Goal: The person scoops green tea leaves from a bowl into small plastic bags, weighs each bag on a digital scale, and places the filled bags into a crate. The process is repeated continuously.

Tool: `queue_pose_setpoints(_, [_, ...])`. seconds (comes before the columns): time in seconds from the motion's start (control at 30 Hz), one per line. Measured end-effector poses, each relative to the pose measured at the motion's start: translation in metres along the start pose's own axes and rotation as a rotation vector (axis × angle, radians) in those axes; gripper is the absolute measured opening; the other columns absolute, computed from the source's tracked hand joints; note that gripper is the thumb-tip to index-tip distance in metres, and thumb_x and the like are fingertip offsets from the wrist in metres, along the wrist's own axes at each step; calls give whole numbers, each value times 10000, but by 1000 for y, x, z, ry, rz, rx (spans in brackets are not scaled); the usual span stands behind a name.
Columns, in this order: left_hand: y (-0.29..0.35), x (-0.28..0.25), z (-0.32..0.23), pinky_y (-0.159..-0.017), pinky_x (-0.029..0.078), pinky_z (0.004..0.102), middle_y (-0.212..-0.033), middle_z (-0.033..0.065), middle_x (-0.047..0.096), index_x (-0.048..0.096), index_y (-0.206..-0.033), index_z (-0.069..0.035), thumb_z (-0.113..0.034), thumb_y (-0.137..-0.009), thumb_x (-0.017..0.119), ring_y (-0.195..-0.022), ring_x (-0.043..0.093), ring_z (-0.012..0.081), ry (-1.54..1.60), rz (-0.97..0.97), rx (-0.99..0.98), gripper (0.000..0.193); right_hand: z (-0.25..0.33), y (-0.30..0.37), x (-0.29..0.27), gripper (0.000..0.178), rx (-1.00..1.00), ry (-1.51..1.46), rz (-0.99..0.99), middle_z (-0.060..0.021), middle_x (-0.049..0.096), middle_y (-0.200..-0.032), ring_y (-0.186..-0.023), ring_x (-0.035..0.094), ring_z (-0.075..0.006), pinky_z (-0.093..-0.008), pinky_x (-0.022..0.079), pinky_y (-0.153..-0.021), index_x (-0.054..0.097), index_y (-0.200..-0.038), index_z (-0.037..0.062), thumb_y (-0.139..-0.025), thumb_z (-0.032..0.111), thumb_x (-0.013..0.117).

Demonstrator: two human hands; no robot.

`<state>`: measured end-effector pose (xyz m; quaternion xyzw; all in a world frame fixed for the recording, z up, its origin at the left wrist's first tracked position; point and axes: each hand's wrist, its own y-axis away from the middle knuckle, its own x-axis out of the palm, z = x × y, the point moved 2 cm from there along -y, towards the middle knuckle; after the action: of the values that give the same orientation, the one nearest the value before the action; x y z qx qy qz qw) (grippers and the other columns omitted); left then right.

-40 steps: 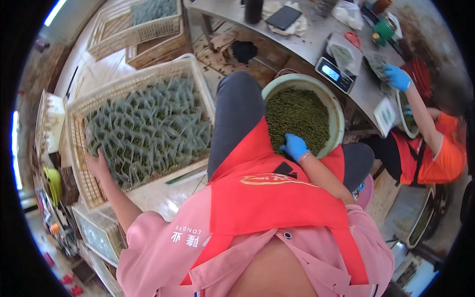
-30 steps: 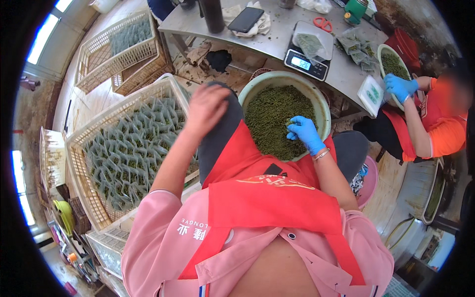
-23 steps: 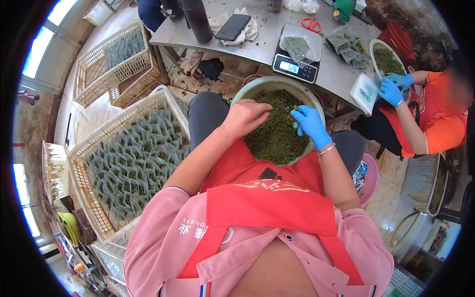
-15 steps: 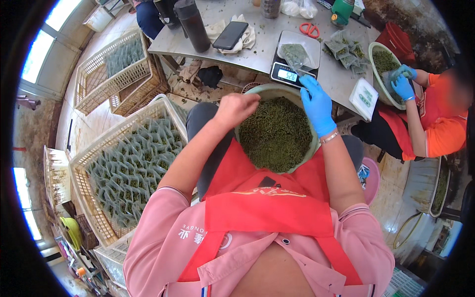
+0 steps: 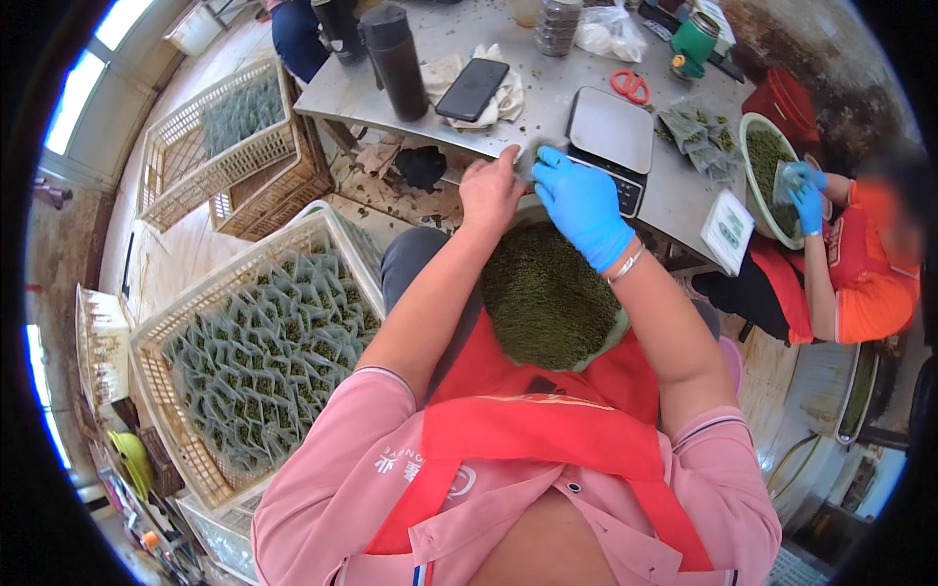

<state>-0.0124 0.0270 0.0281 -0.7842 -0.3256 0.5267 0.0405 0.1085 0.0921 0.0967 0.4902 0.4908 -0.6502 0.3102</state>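
A small clear plastic bag (image 5: 529, 159) with green contents is pinched between my two hands, above the far rim of a tub. My bare left hand (image 5: 491, 191) has its fingers closed at the bag's left side. My right hand (image 5: 582, 203), in a blue glove, grips it from the right; both hands partly hide the bag. Below them, between my knees, the pale green tub (image 5: 617, 337) holds a heap of small green grains (image 5: 547, 293). Just beyond my right hand stands a digital scale (image 5: 612, 132) with a bare metal pan.
Filled bags (image 5: 699, 137), red scissors (image 5: 630, 86), a phone (image 5: 473, 90) and a dark flask (image 5: 395, 63) lie or stand on the metal table (image 5: 528, 122). Left is a crate (image 5: 151, 391) of upright filled bags. A co-worker in blue gloves (image 5: 807, 200) works over another tub (image 5: 750, 127) at right.
The bag has come off the scale pan into both my hands. My right hand moved left, and my left hand rose to meet it. The view shifted slightly.
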Motion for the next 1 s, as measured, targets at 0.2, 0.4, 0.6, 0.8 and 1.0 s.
queue_pose_setpoints(0.2, [11,12,7,-586,468,464,-801,152,641,504,-1172,-150,-243,-751,599,-679,619,350,52,121,-22,442,1,-3,43,150,129,-32,130,-107,624,-851,-663,640,-259,-387,499,-561,600,-909,84,-834,131,478])
queue_pose_setpoints(0.4, [13,2,7,-630,471,459,-860,153,642,428,-1288,-199,-149,-691,609,-737,618,354,81,137,-53,626,17,1,18,269,75,-145,77,-139,613,-954,-645,622,-324,-435,494,-536,554,-1082,128,-820,119,495])
queue_pose_setpoints(0.6, [13,4,-4,-619,475,433,-870,142,642,482,-1250,-198,-160,-672,635,-720,616,343,24,92,105,599,-4,15,44,251,82,-245,159,-109,585,-1059,-727,626,-329,-393,516,-636,603,-1051,117,-817,151,521])
queue_pose_setpoints(0.8, [12,10,15,-741,493,366,-980,131,662,509,-1225,-111,-424,-774,659,-856,647,294,307,134,-253,569,-103,49,-25,346,768,-1243,-170,-118,636,-1045,-627,629,-121,-245,471,-545,559,-1225,84,-892,176,542])
queue_pose_setpoints(1.0, [8,3,15,-848,469,335,-1072,95,658,503,-1232,-83,-500,-727,687,-1000,624,257,447,156,-434,680,-254,42,28,330,994,-859,-250,-62,655,-875,-593,616,-136,-261,467,-504,599,-1143,36,-863,207,566])
